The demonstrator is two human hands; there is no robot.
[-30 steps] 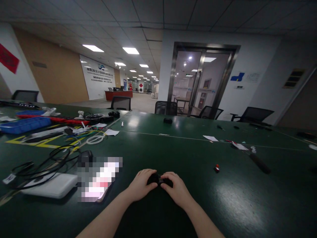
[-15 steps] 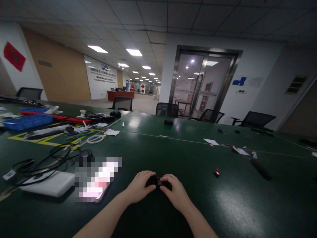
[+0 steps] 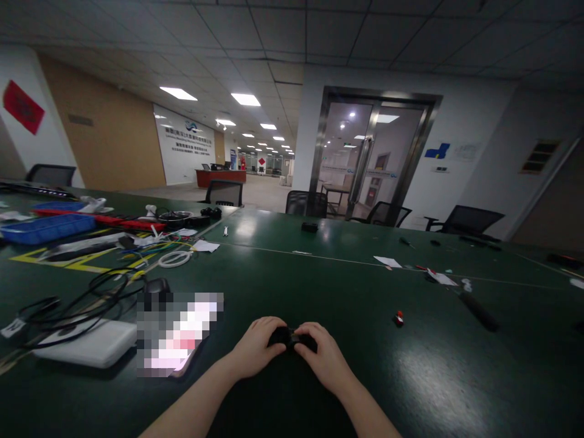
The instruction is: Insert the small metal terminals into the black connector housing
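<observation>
A small black object [image 3: 292,339] lies between my hands, low in the middle of the head view; its exact kind is hard to make out against the dark tabletop. My left hand [image 3: 260,345] curls round its left end, thumb in front and fingers behind. Its right end sits in the grasp of my right hand [image 3: 322,350], held the same way. Palms and fingers cover most of it, and only the middle shows. To the left of my left hand lies a phone [image 3: 194,331] with a lit, blurred-out screen.
On the dark green table [image 3: 255,280], a white box-shaped device [image 3: 91,347] and black cables [image 3: 86,298] sit at left, with blue trays [image 3: 50,229] farther back. A small red-and-white item [image 3: 399,318] and a dark-handled tool [image 3: 478,311] lie at right. A black block [image 3: 309,227] stands far back.
The camera view has shifted slightly. Both hands keep the same hold on the black object, with hardly any visible movement.
</observation>
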